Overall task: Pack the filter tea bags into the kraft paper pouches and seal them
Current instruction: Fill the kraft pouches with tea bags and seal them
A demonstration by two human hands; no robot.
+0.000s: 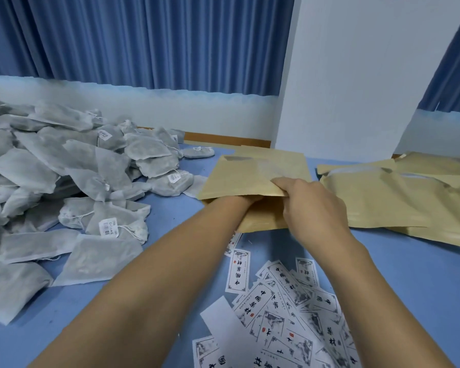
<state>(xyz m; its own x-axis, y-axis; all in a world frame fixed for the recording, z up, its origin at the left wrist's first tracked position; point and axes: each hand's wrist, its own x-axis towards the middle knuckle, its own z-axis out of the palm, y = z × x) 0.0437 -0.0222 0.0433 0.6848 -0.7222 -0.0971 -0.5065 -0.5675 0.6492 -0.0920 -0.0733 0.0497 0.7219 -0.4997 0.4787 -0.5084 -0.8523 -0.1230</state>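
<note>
A kraft paper pouch [252, 173] lies on the blue table in front of me, its mouth facing me. My left hand [246, 201] is pushed inside the pouch past the knuckles, so its fingers are hidden. My right hand [311, 205] pinches the pouch's upper lip and holds the mouth apart. A big heap of grey filter tea bags [72, 176] with strings and small tags covers the left of the table.
More kraft pouches [398, 197] are stacked at the right. Printed paper labels [284, 309] lie scattered near the table's front edge under my forearms. A white pillar and blue curtains stand behind the table.
</note>
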